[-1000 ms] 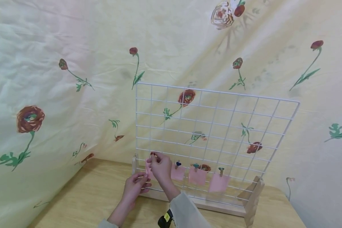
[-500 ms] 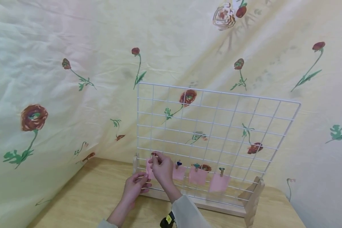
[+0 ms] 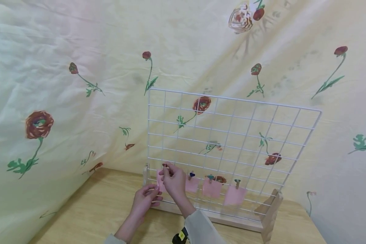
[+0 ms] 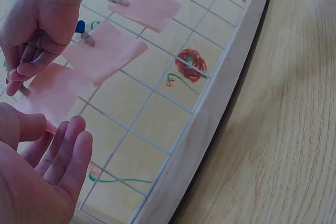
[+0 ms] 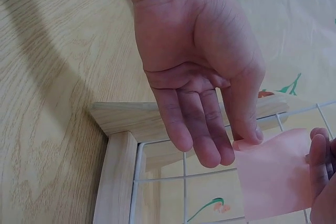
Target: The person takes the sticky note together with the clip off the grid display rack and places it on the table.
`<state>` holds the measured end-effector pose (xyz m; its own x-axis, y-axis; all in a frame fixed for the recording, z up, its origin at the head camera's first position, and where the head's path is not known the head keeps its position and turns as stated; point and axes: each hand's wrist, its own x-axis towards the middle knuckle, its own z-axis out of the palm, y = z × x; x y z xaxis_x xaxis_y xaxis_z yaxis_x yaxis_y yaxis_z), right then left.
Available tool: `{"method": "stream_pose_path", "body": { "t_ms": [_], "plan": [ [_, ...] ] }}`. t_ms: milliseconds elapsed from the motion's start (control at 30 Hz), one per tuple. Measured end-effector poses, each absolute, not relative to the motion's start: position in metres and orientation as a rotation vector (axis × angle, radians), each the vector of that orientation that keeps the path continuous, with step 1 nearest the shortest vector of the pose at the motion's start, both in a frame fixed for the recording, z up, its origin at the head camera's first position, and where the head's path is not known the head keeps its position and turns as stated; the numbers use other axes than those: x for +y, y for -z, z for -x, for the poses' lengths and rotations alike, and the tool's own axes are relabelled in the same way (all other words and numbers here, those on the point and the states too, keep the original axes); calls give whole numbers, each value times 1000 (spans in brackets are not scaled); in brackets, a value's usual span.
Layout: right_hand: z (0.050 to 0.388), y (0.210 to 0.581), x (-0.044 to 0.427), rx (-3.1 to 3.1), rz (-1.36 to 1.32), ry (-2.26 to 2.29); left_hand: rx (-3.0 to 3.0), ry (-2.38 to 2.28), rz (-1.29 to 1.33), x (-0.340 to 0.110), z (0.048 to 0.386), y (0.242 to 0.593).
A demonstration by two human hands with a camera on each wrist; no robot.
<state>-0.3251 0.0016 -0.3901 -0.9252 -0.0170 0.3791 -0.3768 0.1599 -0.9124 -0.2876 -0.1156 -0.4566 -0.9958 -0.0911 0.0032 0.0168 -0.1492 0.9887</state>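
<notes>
At the lower left of the white wire grid (image 3: pixel 201 135), both hands are at a pink square of paper (image 5: pixel 273 182). My left hand (image 3: pixel 144 200) pinches the paper's edge between thumb and index finger, its other fingers loosely extended. Above it, my right hand (image 3: pixel 174 179) pinches a small wooden clothespin (image 4: pixel 24 91) with a reddish top at the paper's upper part; the fingers partly cover it. Beside this sheet, more pink papers (image 3: pixel 212 188) hang on the grid. Their clothespins carry a dark blue heart (image 3: pixel 191 175) and green tops (image 3: pixel 237 181).
A wooden stand (image 3: pixel 271 213) holds the grid on a light wood table (image 3: pixel 85 206). Cream fabric (image 3: pixel 109 40) printed with flowers hangs behind and to the left. A black object with a yellow patch (image 3: pixel 180 236) is by the right sleeve.
The head view has shifted slightly, so the scene sits a little farther right. Both hands keep the same hold on paper and clothespin.
</notes>
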Motion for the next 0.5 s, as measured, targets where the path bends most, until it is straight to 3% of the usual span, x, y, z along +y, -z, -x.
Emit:
{"method": "stream_pose_path", "body": {
  "t_ms": [500],
  "plan": [
    [319,384,3,-2154,-377,-1845,-1972,2364,-81,-117,286,457]
  ]
}}
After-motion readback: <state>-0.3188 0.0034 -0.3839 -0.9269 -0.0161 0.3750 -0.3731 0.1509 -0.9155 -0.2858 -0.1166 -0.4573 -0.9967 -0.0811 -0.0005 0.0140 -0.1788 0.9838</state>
